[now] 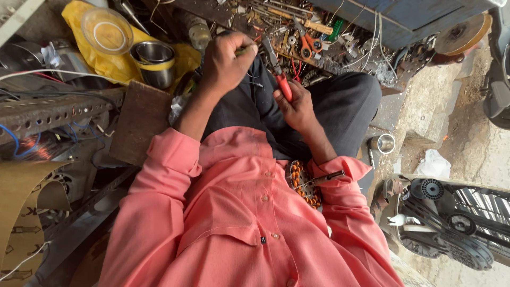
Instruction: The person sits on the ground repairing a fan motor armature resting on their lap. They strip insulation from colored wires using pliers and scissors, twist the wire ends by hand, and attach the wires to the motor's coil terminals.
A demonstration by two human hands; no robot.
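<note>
Your pink shirt (239, 223) fills the near view, one wound coil (304, 183) tucked at your right forearm. Going left to right: one steel cup (155, 62), then your left hand (226, 62) fisted on a thin tool (245, 50), then your right hand (296, 106) clamped on one red-handled pliers (279, 72), between both hands.
</note>
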